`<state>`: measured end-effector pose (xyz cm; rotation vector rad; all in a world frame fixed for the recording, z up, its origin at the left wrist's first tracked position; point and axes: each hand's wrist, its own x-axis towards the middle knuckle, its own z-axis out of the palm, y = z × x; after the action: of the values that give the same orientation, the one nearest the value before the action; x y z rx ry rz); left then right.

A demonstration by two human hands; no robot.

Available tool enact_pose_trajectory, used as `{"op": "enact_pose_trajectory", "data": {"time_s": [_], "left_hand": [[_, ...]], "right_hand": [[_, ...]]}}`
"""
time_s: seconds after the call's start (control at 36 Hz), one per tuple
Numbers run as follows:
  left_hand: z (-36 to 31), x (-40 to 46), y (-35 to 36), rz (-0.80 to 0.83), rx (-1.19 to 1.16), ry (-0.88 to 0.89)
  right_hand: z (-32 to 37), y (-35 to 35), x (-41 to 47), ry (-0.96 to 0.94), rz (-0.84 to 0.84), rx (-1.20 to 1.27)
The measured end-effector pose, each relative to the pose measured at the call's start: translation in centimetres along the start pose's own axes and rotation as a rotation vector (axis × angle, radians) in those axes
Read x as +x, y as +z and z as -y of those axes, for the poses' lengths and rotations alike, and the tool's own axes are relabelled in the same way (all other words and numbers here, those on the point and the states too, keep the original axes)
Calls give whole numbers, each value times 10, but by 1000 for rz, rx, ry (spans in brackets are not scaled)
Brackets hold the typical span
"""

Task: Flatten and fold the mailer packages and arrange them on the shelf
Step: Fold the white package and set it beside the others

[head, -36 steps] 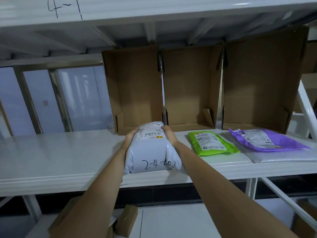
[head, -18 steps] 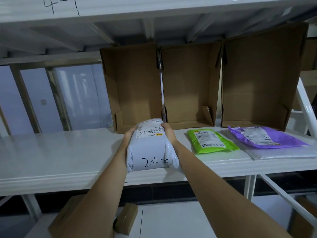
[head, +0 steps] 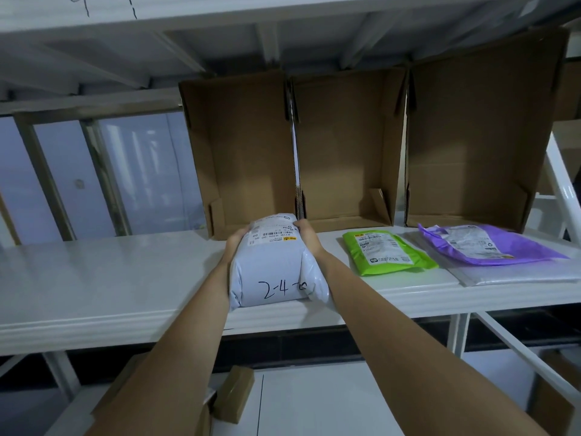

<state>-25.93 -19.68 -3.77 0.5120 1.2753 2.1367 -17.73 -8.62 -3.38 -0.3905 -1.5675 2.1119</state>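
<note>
Basically one head view, so: white mailer (head: pixel 270 265) sits on the white shelf (head: pixel 110 278), near its front edge, w/ left hand (head: pixel 236 243) and right hand (head: pixel 306 236) pressed against its two sides, fingers wrapped round the far end and mostly hidden behind it. Handwriting on the near face reads "2-4-" then smth cut off by a fold. Label print too small to read. Right of it, apart, a green mailer (head: pixel 385 253) lies flat; further right a purple mailer (head: pixel 490 247) lies on a clear bag (head: pixel 518 272), bag's right end out of frame. Behind, three open cardboard boxes (head: pixel 345 146) stand on the shelf. Below, brown cartons (head: pixel 234 393) partly hidden by forearms.
</note>
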Motion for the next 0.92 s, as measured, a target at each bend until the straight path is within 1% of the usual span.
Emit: {"op": "enact_pose_trajectory", "data": {"time_s": [0.08, 0.14, 0.25, 0.31, 0.36, 0.42, 0.47, 0.53, 0.61, 0.67, 0.72, 0.75, 0.81, 0.86, 0.92], "left_hand": [[-2, 2, 3, 15, 20, 5], [-3, 1, 2, -2, 66, 13], [-7, 2, 2, 16, 155, -23], [-11, 0, 2, -2, 234, -26], [-15, -3, -2, -9, 360, -46], [-21, -3, -7, -32, 616, -28], [-33, -4, -6, -109, 957, 74], [-44, -5, 2, -170, 1158, 181], [-55, -4, 19, -127, 1333, 257], [-50, -4, 30, -25, 1457, 239], [-39, -5, 35, 69, 1531, 181], [-35, -3, 34, 83, 1561, 140], [-34, 0, 29, 40, 1613, 63], [-37, -1, 25, 40, 1657, 13], [-30, 7, 33, 44, 1666, 33]], "right_hand": [[0, -2, 1, 20, 79, 37], [1, -6, -2, 30, 111, -20], [5, -18, -9, 97, 66, -281], [8, -18, -11, 111, 43, -427], [10, -20, -4, 79, 42, -588], [22, -16, -11, 54, 37, -756], [35, -12, -17, -22, -6, -858], [44, -9, -16, -131, -55, -958], [53, 8, -12, -227, -108, -1049], [52, 24, -11, -218, -55, -1128], [44, 35, -10, -211, 22, -1228], [41, 38, -9, -189, 55, -1263], [35, 40, -7, -163, 103, -1343], [32, 40, -2, -128, 124, -1389], [31, 39, 1, -108, 141, -1425]]}}
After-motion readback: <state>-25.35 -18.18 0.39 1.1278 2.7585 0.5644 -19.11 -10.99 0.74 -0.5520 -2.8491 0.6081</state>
